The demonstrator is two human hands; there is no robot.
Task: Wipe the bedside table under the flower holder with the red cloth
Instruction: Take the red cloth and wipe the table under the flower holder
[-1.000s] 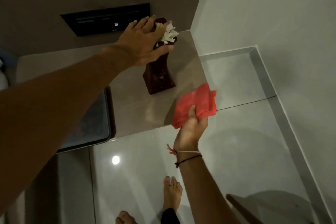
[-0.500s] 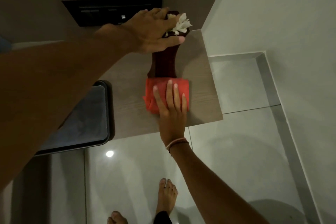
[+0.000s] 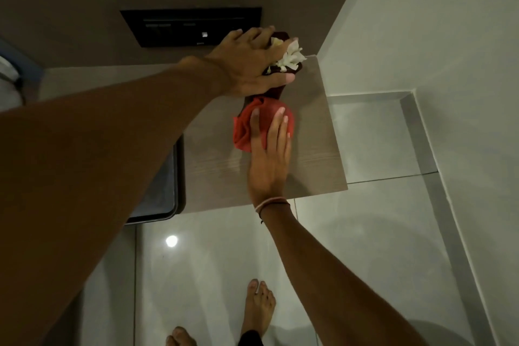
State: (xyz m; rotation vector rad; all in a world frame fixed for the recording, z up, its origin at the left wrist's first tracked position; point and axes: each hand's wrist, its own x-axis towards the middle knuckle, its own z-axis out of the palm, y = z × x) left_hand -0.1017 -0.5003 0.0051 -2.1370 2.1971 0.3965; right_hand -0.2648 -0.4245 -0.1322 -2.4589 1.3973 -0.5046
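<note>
My left hand (image 3: 252, 64) grips the top of the dark red flower holder (image 3: 276, 90), which carries a white flower (image 3: 290, 57) and appears lifted or tilted off the grey wooden bedside table (image 3: 314, 149). The holder's base is hidden behind the red cloth (image 3: 247, 129). My right hand (image 3: 269, 157) lies flat on the bunched red cloth, fingers spread, pressing it onto the tabletop right below the holder.
A dark tray (image 3: 165, 191) with a rounded rim sits at the table's left, under my left forearm. A black switch panel (image 3: 191, 27) is on the wall behind. A white wall stands to the right. My bare feet (image 3: 255, 306) are on the glossy tiled floor.
My right hand brought the red cloth from the air onto the table, then pushed it further in under the holder, where it bunched up. My left hand kept hold of the holder.
</note>
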